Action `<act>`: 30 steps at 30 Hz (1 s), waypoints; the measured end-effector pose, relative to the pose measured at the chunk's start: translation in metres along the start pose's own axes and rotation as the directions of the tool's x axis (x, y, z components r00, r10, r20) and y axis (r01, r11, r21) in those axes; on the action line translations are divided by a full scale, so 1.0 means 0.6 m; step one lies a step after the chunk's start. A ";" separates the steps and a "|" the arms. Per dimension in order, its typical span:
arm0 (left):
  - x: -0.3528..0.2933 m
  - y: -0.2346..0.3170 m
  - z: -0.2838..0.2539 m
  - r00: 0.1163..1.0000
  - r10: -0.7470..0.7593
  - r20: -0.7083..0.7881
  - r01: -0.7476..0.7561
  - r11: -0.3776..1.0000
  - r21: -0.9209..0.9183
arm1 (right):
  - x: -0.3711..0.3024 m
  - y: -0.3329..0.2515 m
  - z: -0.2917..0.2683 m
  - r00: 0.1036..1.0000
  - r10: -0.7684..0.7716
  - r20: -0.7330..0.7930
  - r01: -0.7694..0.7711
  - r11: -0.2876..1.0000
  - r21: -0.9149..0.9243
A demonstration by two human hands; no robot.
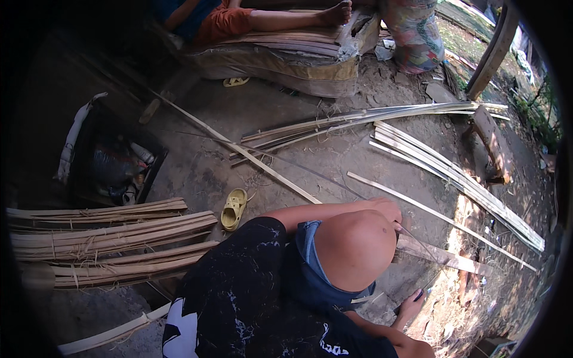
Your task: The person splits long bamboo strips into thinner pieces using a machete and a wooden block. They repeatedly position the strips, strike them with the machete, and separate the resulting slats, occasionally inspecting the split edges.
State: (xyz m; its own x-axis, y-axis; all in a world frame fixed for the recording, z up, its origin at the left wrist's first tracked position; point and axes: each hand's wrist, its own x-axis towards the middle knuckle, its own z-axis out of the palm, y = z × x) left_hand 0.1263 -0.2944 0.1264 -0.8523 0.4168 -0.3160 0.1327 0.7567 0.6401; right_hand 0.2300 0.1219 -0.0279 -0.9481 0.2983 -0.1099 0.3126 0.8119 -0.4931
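Observation:
My left hand (387,210) reaches round the far side of my bent bare knee (358,244), its fingers closed on a long, thin, dark bamboo strip (322,178). The strip runs back across the ground to the far left and passes my knee on the right. Low on the right, my right hand (410,307) is closed round what looks like a dark-handled knife (419,295). Its blade is thin and hard to make out against the bright ground. A flat wooden slat (444,255) lies beside the knee, under the strip's right part.
Tied bamboo bundles (113,235) lie at left. Loose slats (465,185) and a curved bundle (358,119) spread at right and beyond. A yellow clog (234,209) and a black crate (119,167) stand left. Behind, a person's leg (292,19) rests on a worn couch (274,65).

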 end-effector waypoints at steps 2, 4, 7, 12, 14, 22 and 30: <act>-0.022 0.009 -0.014 0.998 -0.003 0.066 -0.009 0.985 0.174 | -0.001 -0.004 -0.004 1.000 -0.024 0.008 0.024 0.998 -0.052; -0.029 0.015 -0.025 0.996 0.034 0.080 -0.058 0.947 0.317 | 0.012 0.007 -0.008 0.999 0.025 0.044 -0.024 1.000 -0.008; -0.073 -0.008 -0.045 0.994 0.106 0.005 -0.105 0.974 0.200 | 0.022 0.015 -0.011 0.999 -0.033 0.026 0.034 0.999 -0.024; -0.166 -0.167 -0.056 0.995 -0.048 -0.090 0.078 0.928 0.364 | 0.023 0.017 -0.010 0.997 -0.079 -0.017 0.078 0.996 -0.039; -0.241 -0.268 -0.055 0.985 -0.141 -0.101 0.171 0.878 0.447 | -0.001 -0.022 -0.023 0.999 -0.040 0.024 0.040 0.999 0.010; -0.390 -0.381 -0.065 0.848 -0.490 -0.201 0.529 0.757 0.384 | 0.036 0.033 0.010 0.999 0.009 0.050 -0.011 0.999 0.039; -0.285 -0.361 -0.022 0.861 -0.407 -0.303 0.466 0.871 0.155 | -0.012 -0.032 -0.003 0.992 0.083 0.094 -0.105 0.959 0.262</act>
State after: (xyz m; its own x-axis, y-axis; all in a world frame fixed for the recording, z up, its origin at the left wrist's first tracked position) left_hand 0.2369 -0.5363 0.0511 -0.9417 -0.1019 -0.3208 -0.2036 0.9314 0.3019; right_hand 0.2310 0.1050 -0.0159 -0.9200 0.3161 -0.2316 0.3847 0.6160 -0.6874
